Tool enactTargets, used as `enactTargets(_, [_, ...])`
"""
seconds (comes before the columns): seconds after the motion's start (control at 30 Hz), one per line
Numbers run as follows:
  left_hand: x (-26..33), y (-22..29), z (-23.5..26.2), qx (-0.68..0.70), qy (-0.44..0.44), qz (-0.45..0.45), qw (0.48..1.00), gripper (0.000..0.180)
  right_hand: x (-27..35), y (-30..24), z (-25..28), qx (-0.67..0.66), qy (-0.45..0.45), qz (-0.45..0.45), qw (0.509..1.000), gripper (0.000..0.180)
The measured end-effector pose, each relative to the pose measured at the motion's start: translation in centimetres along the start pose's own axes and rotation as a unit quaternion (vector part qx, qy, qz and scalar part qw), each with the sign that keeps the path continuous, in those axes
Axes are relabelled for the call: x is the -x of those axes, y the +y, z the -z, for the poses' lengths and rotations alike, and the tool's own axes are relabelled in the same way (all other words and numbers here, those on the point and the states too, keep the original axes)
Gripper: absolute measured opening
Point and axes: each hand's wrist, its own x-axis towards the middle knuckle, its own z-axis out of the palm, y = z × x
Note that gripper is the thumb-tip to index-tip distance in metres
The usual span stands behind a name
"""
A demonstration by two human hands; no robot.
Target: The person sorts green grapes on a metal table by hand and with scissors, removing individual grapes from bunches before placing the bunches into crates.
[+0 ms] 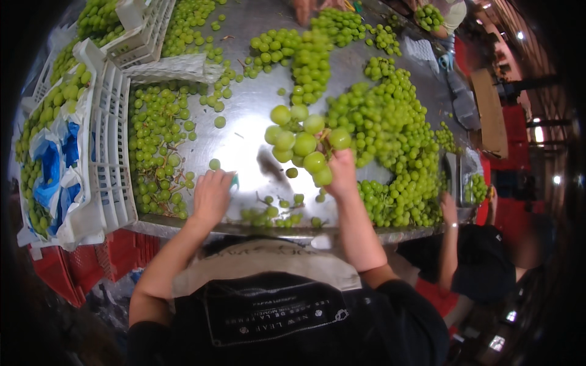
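My right hand (343,174) holds up a bunch of green grapes (302,143) by its stem, above the shiny metal table (244,134). My left hand (212,194) rests low on the table near its front edge, closed around a small teal-handled tool (234,180) that is mostly hidden. Loose green grapes (271,213) and bits of stem lie on the table between my hands. A big heap of green grape bunches (390,140) lies just right of the held bunch.
A white plastic crate (110,152) lined with blue-and-white film and holding grapes stands at the left, another crate (143,30) behind it. Red crates (91,262) sit under the table. Another person's arm (450,238) reaches up at the right; another person works at the far end.
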Motion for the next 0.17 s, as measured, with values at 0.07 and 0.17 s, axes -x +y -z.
enactTargets(0.07, [-0.4,0.3,0.5,0.038,-0.022,0.025,0.999,0.045,0.1,-0.7,0.0,0.061,-0.045,0.069,0.995,0.026])
enactTargets(0.17, [-1.5,0.6,1.1,0.125,0.049,0.031,0.99,0.038,0.1,-1.7,0.1,0.18,-0.101,0.177,0.962,0.027])
